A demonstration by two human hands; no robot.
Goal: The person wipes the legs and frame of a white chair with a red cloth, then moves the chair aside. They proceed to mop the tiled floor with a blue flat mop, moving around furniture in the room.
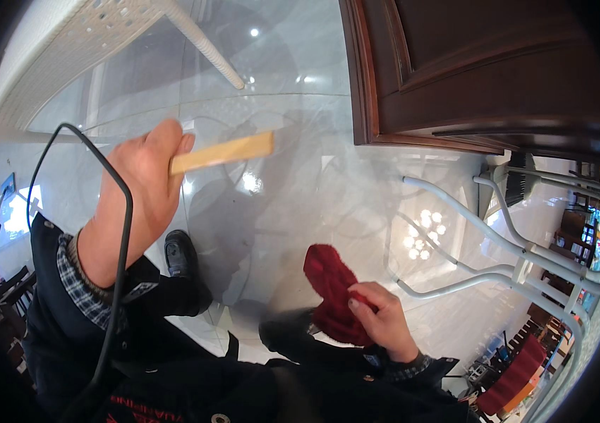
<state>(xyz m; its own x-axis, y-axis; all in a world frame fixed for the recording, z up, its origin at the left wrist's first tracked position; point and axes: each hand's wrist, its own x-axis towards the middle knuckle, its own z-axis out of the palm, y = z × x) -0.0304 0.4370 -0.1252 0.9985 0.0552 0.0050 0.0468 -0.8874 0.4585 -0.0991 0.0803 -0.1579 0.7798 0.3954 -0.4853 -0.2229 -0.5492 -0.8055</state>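
A flat strip of light wood (226,152) is gripped in my left hand (144,169), its free end pointing right over the floor. In my right hand (384,320), lower down near my body, a dark red fuzzy cloth (330,291) is pinched and hangs partly bunched. The two hands are well apart. A black cable (127,232) loops past my left wrist.
A dark wooden cabinet (464,79) stands at the upper right. White woven furniture (67,63) is at the upper left. A folding frame of pale metal tubes (490,232) stands right. Shiny tiles (289,195) reflect lamps; my black shoe (179,254) is on them.
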